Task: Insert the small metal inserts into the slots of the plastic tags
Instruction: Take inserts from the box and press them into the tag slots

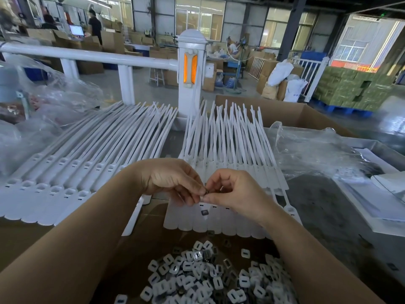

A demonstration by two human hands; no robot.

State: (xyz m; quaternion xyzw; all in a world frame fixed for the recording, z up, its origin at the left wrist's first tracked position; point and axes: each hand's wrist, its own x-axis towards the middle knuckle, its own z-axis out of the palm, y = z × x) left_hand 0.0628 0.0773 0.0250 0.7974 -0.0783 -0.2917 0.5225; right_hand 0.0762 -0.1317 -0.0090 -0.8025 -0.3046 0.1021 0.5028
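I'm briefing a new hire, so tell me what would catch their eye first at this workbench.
Probably the two hands, left hand and right hand, meeting at centre and pinching a small metal insert over a sheet of white plastic tags. Next, the heap of loose inserts at the near edge, and the white tag strips fanned out on the left.

1. Nearest us lies a heap of inserts.
2. Behind it sits a strip of tags, our hands above it.
3. Left of that lies another tag strip.
4. A cardboard box stands behind, to the right.
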